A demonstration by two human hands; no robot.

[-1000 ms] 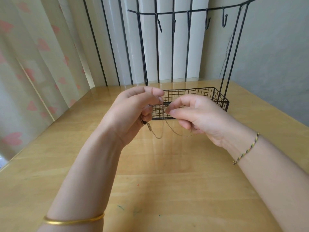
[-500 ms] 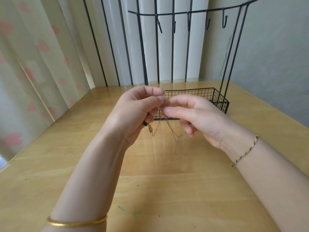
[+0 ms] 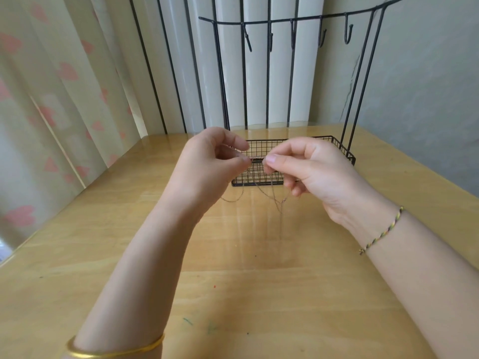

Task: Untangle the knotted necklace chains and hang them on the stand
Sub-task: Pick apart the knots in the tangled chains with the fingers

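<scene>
Both hands up over the table (image 3: 233, 281), in front of the stand (image 3: 269, 22). Left hand (image 3: 207, 167): thumb and index clamped together on the necklace chains (image 3: 272, 196), other fingers curled in. Right hand (image 3: 311, 172): same thumb-index pinch, tips just beside the left hand's, short run of chain taut between them. Rest of the chains hangs below the hands as thin loops, one trailing left, one dropping lower on the right; can't tell if they touch the table. Stand sits at the far edge, wire basket (image 3: 347, 156) at its base, hooks (image 3: 348, 35) on the top bar bare. Gold bangle (image 3: 114, 351) on left wrist, braided bracelet (image 3: 381, 231) on right.
</scene>
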